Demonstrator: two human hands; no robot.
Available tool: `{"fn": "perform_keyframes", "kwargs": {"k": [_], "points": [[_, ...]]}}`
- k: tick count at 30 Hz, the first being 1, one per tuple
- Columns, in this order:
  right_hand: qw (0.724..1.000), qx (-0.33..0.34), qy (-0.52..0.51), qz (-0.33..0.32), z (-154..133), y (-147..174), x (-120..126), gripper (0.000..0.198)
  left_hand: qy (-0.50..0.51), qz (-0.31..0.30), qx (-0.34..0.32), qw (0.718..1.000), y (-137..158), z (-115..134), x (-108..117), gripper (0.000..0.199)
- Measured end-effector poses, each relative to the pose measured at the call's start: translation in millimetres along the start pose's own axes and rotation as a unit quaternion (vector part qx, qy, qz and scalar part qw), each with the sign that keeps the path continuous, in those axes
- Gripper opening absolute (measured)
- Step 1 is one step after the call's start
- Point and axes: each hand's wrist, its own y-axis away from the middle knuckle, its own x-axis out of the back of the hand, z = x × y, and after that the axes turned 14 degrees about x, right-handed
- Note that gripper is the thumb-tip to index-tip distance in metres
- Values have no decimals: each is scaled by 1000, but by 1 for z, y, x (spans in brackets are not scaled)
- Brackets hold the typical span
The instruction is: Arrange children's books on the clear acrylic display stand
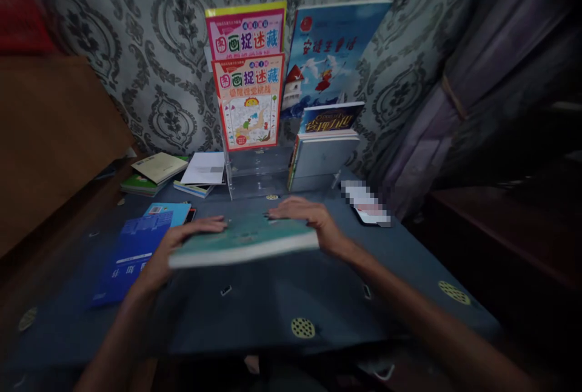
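Note:
Between my two hands is a green book (245, 237) with white page edges, smeared a little by motion. It is held flat above the dark tablecloth, one long edge towards me. My left hand (182, 237) grips its left end, the fingers lying over the cover. On the right end, my right hand (313, 216) has its fingers bent over the cover's far corner. Both thumbs are hidden. Beyond the book stands a clear acrylic rack (259, 168) holding picture books, among them an orange-bordered one (249, 104) and a blue storybook (330, 56).
Left of my hands lie a dark blue book (130, 255) and a light blue one (175, 211). Farther back are a stack with a cream cover (159, 166) and a white-topped stack (202, 168). A phone (366, 204) rests at right. Patterned wallpaper and a curtain (427, 131) bound the table.

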Motion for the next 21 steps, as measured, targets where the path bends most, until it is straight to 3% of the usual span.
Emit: {"fn": "perform_keyframes", "kwargs": {"k": [3, 6, 9, 12, 16, 18, 21], "points": [[995, 10, 18, -95, -2, 32, -10, 29, -139, -106, -4, 985, 27, -21, 4, 33], [972, -47, 41, -228, -11, 55, -14, 38, -219, -132, -12, 967, 47, -42, -3, 36], [941, -93, 56, -321, -27, 50, -12, 53, -282, -133, -38, 949, 55, -60, -10, 36], [947, -75, 31, -311, -43, 20, -29, 58, -310, -122, -67, 940, 56, -74, -12, 36], [964, -30, 4, -263, -35, -14, -83, 49, -324, -95, -77, 938, 55, -83, -11, 38], [956, -68, 36, -283, -17, -15, -99, 51, -327, -106, -74, 936, 56, -81, -10, 38], [946, -146, 112, -266, 10, 2, -96, 56, -317, -124, -81, 937, 57, -75, -10, 39]]}}
